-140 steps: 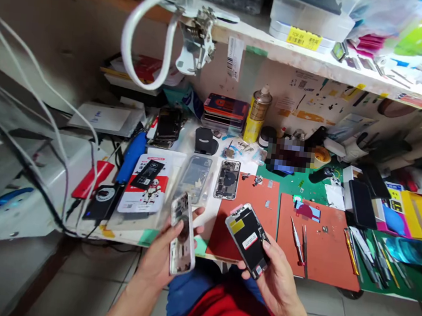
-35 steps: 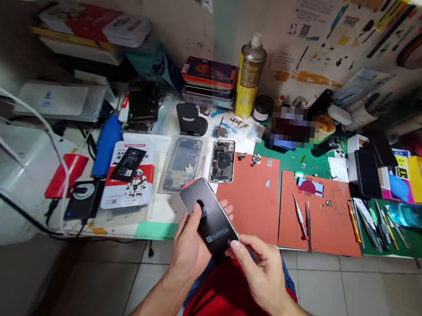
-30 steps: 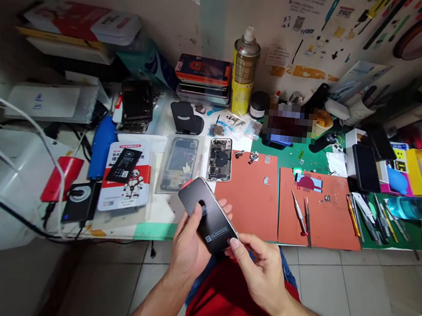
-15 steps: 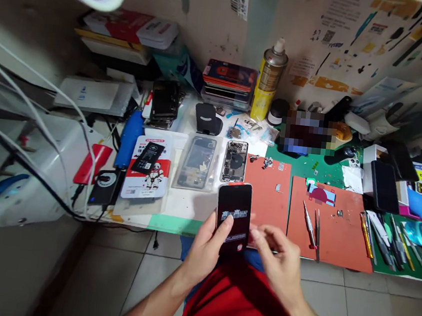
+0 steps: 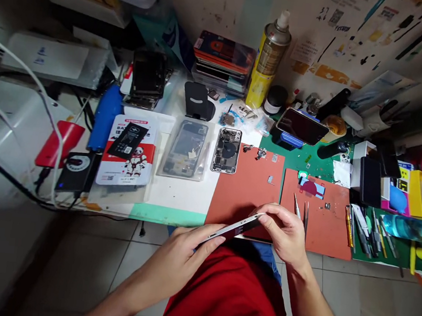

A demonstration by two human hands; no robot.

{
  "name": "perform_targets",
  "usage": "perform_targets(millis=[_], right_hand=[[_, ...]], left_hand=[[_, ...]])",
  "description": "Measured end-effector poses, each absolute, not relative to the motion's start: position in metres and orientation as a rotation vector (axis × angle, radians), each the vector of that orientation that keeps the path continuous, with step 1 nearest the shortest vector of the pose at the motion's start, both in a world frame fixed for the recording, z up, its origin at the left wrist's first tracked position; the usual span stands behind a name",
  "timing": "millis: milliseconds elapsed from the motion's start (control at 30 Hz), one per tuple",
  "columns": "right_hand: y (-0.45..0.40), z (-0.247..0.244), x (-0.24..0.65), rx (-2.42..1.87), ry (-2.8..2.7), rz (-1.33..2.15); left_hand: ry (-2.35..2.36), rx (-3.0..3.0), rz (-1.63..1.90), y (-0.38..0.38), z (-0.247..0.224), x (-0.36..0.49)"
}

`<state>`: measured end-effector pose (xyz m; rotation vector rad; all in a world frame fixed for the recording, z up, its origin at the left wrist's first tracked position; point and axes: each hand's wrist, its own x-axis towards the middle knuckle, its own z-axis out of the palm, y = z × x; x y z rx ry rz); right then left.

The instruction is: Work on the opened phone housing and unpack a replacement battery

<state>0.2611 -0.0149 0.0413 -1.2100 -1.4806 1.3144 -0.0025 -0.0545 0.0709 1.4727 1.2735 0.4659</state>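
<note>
A smartphone (image 5: 237, 227) is held edge-up in front of my red shirt, its thin light side frame facing me. My left hand (image 5: 190, 244) grips its left end between thumb and fingers. At the other end, my right hand (image 5: 282, 230) pinches the phone's corner with thumb and forefinger. An opened phone body (image 5: 227, 150) with its inner parts showing lies on the bench beyond my hands. Beside it, a clear plastic sleeve (image 5: 185, 149) holds a phone back frame. Small metal parts (image 5: 260, 153) rest on the orange mat (image 5: 244, 197).
A battery (image 5: 127, 140) lies on a white-and-red box (image 5: 111, 172) at left. Tweezers (image 5: 305, 219) and a screwdriver (image 5: 297, 206) lie on the right mat. A spray can (image 5: 269, 58) and a phone on a stand (image 5: 301, 127) are at the back. Several tools line the right edge.
The phone has been turned from screen-facing to edge-on. My right hand, earlier just beside the phone, now pinches its right end. The camera view has shifted.
</note>
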Motion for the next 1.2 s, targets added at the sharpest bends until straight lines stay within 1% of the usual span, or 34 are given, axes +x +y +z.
perform_targets(millis=[167, 333, 533, 1200], right_hand=[[-0.015, 0.043, 0.265, -1.151, -1.647, 1.275], [-0.02, 0.035, 0.27, -1.221, -1.551, 1.165], [-0.022, 0.028, 0.272, -1.236, -1.489, 1.176], [-0.029, 0.041, 0.265, -1.215, -1.534, 1.03]], left_hand=[[1.259, 1.524, 0.497, -0.053, 0.071, -0.001], [1.322, 1.488, 0.603, -0.056, 0.07, -0.005], [1.27, 1.527, 0.663, -0.056, 0.07, -0.006], [1.285, 1.624, 0.679, -0.057, 0.072, -0.01]])
